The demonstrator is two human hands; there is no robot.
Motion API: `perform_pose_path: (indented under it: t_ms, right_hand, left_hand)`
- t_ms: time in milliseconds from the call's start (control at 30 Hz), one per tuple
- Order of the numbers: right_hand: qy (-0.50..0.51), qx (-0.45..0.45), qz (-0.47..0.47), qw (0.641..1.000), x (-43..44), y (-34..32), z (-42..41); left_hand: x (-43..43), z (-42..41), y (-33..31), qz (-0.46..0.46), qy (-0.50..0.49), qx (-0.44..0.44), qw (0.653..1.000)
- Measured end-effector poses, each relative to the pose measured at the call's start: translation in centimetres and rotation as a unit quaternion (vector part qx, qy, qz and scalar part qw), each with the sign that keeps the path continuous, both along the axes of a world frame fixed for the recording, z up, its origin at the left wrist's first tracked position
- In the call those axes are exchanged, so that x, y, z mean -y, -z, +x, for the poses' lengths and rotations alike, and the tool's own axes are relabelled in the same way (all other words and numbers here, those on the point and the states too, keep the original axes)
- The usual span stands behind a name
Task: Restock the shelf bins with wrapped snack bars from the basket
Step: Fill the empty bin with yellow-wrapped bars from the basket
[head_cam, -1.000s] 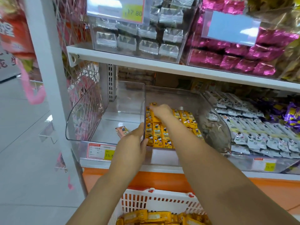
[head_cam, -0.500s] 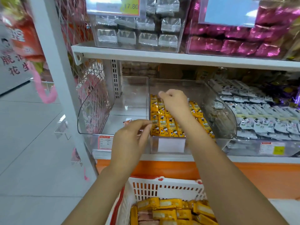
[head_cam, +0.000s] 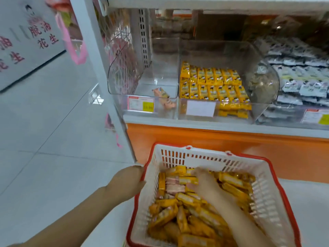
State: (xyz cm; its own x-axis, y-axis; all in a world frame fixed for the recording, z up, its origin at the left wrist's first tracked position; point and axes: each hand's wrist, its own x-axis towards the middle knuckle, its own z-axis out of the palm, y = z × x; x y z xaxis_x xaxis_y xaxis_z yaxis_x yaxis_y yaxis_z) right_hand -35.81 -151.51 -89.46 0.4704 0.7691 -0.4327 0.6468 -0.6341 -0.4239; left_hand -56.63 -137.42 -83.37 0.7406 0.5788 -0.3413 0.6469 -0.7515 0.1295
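Here the right hand [head_cam: 204, 184] is down in the basket [head_cam: 204, 156], lying on the heap of yellow bars [head_cam: 233, 182] with its fingers pointing far and left toward a few pink bars [head_cam: 175, 188] just beyond them; blur hides whether it grips any. The left hand [head_cam: 129, 180] touches the basket's left rim with its fingers hidden, so I cannot tell how it holds. The bars lie jumbled, many slanting left to right, and the right hand is plainly the nearer; the part-filled yellow bin [head_cam: 263, 72] stands far and straight ahead, the almost bare left bin [head_cam: 124, 77] beside it.
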Motion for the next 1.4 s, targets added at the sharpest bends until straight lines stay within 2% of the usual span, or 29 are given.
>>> perform_pose_path:
  t_ms: [67,200,567,733,833,967,1033,1133,1267,1400]
  right_hand:
    - [-0.009,0.035,-0.065,0.997,1.1,3.2,-0.4]
    - [-0.035,0.086,-0.073,0.993,1.7,6.9,-0.5]
    - [-0.188,0.19,-0.097,0.959,-1.8,7.7,2.9]
    - [-0.191,0.143,-0.147,0.96,-3.5,6.0,4.1]
    - [-0.202,0.084,-0.169,0.961,-3.6,4.8,4.4]
    - [-0.182,-0.012,-0.166,0.969,-2.4,4.0,5.1]
    - [-0.192,-0.023,-0.151,0.969,-1.7,4.4,4.8]
    - [-0.268,0.047,-0.157,0.95,-1.2,4.8,3.3]
    - [-0.304,0.141,-0.189,0.923,-1.2,5.3,0.5]
    - [-0.283,0.224,-0.249,0.899,-0.6,6.6,-1.1]
  left_hand:
    - [0.1,-1.1,0.9,-0.023,0.007,-0.036,0.999]
    - [0.1,-1.0,0.9,-0.009,0.043,-0.073,0.996]
    - [-1.0,0.9,1.8,0.02,0.023,-0.099,0.995]
    - [-1.3,0.8,1.9,0.018,0.023,-0.088,0.996]
    - [-1.4,0.7,2.0,0.021,0.026,-0.089,0.995]
    - [-1.4,0.8,2.2,0.026,0.024,-0.085,0.996]
    - [-1.4,0.9,2.1,0.022,0.02,-0.083,0.996]
    - [-1.4,1.0,2.1,0.02,0.02,-0.079,0.996]
    - [-1.4,1.0,2.1,0.02,0.018,-0.082,0.996]
    - [-1.4,0.8,2.1,0.009,0.015,-0.082,0.997]
